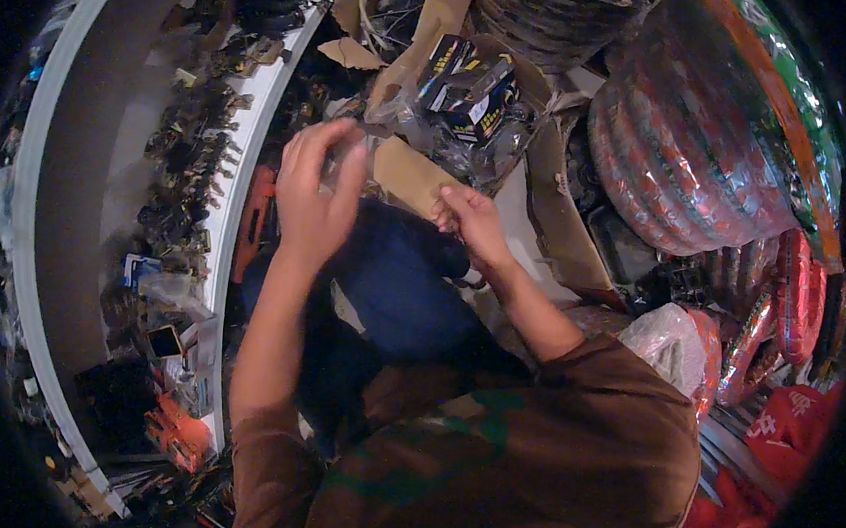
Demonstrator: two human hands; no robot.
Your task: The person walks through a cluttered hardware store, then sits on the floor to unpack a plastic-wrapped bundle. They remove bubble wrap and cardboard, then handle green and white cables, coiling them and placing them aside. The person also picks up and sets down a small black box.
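Observation:
My right hand (467, 219) grips the near right end of a flat, tan cardboard piece (408, 174), perhaps a small box; its exact form cannot be told. The piece slants up to the left above my knees. My left hand (320, 183) is raised at the left of the piece, thumb and fingers apart, a little blurred, with nothing seen in it. Just beyond the piece, several black printed boxes (476, 99) with yellow lettering lie among clear plastic wrap in an opened cardboard carton (569, 208).
White-edged metal shelves (247, 137) crowded with small parts stand at the left. An orange object (254, 218) is beside my left forearm. Wrapped tires (679, 132) are stacked at the right, with red wrapped rolls (800, 297) and a red bag (791, 425) below.

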